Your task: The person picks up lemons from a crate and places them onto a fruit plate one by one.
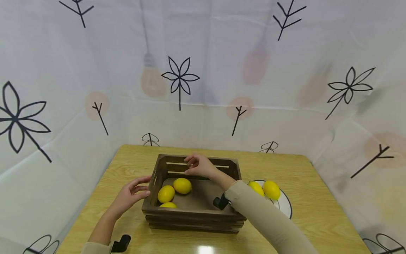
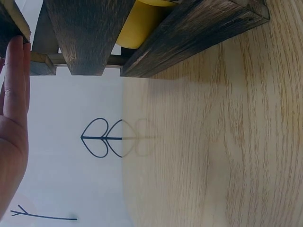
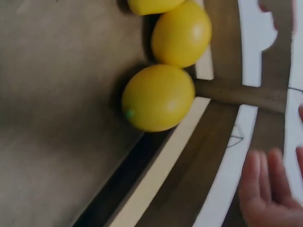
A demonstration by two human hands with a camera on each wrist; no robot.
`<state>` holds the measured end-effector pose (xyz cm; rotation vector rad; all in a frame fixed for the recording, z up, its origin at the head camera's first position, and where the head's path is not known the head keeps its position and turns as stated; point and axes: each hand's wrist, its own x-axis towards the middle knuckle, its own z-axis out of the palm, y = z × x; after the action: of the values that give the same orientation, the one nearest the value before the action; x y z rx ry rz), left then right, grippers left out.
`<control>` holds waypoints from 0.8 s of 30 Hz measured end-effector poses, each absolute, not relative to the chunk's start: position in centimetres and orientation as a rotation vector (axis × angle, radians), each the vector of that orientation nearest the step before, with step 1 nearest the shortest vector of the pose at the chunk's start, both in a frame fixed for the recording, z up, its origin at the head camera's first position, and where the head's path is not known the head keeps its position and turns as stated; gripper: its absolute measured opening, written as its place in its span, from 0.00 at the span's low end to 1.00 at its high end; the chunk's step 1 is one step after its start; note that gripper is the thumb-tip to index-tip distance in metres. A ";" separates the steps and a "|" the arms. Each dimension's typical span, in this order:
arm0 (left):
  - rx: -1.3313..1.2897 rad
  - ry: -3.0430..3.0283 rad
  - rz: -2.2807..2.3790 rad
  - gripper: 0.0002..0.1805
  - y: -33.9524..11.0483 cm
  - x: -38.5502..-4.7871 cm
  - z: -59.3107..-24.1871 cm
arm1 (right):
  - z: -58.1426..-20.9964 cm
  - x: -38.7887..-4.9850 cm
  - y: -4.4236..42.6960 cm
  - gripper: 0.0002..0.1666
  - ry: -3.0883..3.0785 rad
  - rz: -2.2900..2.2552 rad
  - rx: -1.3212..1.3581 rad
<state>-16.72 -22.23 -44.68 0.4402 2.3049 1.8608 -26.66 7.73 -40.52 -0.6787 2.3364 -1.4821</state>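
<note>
A dark wooden crate (image 1: 193,215) stands on the table, and three lemons lie in its left part, one of them (image 1: 182,186) towards the back. My left hand (image 1: 125,197) rests its fingers on the crate's left side; in the left wrist view the fingertips of that hand (image 2: 15,99) touch a slat (image 2: 90,33). Above the back of the crate's inside is my right hand (image 1: 201,166), its fingers loosely bent and holding nothing. The right wrist view shows that hand (image 3: 270,194) apart from the nearest lemon (image 3: 158,98).
Right of the crate, partly behind my right sleeve (image 1: 269,218), a white plate (image 1: 286,206) with a dark rim bears lemons, one (image 1: 271,190) at its back edge. A patterned white cloth (image 1: 203,123) hangs behind the wooden table (image 1: 127,160) and at its sides.
</note>
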 end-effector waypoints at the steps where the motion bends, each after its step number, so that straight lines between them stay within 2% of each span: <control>1: 0.443 2.305 1.860 0.29 -22.2 -16.7 -44.7 | -40.7 -26.8 7.7 0.25 2.316 -1.457 -0.707; 11: 0.440 2.305 1.858 0.29 -22.3 -16.7 -44.7 | -42.2 -28.5 7.0 0.25 2.224 -1.052 -0.969; 21: 0.452 2.311 1.858 0.28 -22.2 -16.8 -44.8 | -43.9 -29.3 6.4 0.29 2.236 -0.809 -0.891; 24: 0.449 2.310 1.859 0.28 -22.2 -16.7 -44.9 | -44.3 -29.1 6.4 0.27 2.240 -0.765 -0.882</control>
<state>-16.73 -22.25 -44.94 0.4485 2.3099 1.8593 -29.07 6.36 -44.28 -0.8820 2.2396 -0.7651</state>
